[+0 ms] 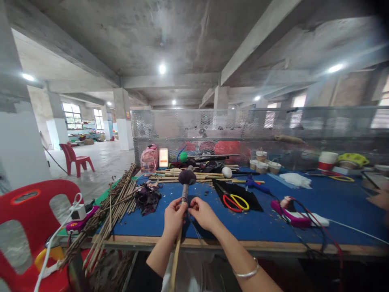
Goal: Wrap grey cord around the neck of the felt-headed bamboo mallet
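My left hand [174,219] is closed round a pale wooden stick [175,263], which slants from below the table edge up over the blue tabletop. A dark, cloth-like ball [187,177] sits at its upper end, with a greyish wrapping [185,192] on the shaft beneath. Just right of the stick, my right hand [203,213] is closed in a pinch. Thin strands [196,231] hang below it, but what lies between its fingertips is too small to make out. Red-and-yellow-handled scissors [236,202] rest on black cloth [253,196] to the right.
Thin twigs [117,202] are heaped on the left beside dark crumpled fabric [148,198]. Across the back lie more sticks [170,177], a white ball [226,172] and a blue glue gun [257,184]. A purple power strip [291,215] with cables stands right; a red chair [39,202], left.
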Action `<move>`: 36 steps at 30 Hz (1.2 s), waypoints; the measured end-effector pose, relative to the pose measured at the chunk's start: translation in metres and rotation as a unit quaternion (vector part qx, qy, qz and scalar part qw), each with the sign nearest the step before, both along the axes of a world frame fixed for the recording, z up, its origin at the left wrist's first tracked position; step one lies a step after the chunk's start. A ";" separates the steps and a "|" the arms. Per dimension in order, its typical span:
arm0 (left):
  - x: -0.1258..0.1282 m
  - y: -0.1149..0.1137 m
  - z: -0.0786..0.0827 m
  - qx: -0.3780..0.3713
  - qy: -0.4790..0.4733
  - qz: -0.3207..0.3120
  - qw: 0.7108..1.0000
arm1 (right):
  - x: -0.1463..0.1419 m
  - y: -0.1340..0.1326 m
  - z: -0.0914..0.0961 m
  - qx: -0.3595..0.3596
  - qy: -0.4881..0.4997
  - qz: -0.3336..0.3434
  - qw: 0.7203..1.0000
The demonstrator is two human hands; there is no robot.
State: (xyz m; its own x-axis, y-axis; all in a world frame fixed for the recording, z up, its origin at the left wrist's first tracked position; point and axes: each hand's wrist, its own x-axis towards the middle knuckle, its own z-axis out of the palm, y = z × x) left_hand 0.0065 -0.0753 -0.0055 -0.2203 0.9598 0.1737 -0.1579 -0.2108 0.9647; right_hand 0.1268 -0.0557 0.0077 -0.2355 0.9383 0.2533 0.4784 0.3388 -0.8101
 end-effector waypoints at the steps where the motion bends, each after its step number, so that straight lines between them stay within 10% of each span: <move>1: 0.000 0.001 -0.001 0.002 -0.001 -0.001 1.000 | 0.007 0.000 0.002 0.030 -0.045 -0.038 0.998; 6: 0.002 0.004 -0.005 0.006 -0.011 0.001 1.000 | 0.038 -0.006 0.005 0.089 -0.263 -0.162 0.947; 9: 0.001 0.004 -0.005 0.006 -0.016 0.003 1.000 | 0.033 -0.017 -0.001 0.112 -0.301 -0.118 0.940; 13: 0.000 0.002 -0.002 0.010 -0.004 0.006 1.000 | 0.016 -0.020 -0.006 0.126 -0.152 0.109 0.974; 17: 0.000 0.001 -0.002 0.001 0.002 0.007 1.000 | 0.015 0.004 -0.003 0.087 0.105 -0.008 0.991; 20: 0.001 0.002 -0.003 0.005 0.009 0.009 1.000 | 0.014 0.018 0.002 -0.029 0.294 -0.077 0.952; 26: 0.001 -0.001 -0.002 0.025 0.050 0.008 0.998 | -0.004 0.005 0.012 -0.265 0.341 0.162 0.887; 36: 0.000 0.005 -0.006 0.004 0.048 0.030 0.998 | -0.002 0.022 0.021 -0.138 0.081 0.079 0.984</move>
State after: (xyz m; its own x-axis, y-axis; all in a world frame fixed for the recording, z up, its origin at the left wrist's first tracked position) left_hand 0.0069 -0.0706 -0.0110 -0.2590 0.9439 0.2050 -0.0513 -0.2254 0.9729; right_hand 0.1248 -0.0336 0.0286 -0.3615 0.9315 0.0395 0.2954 0.1546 -0.9428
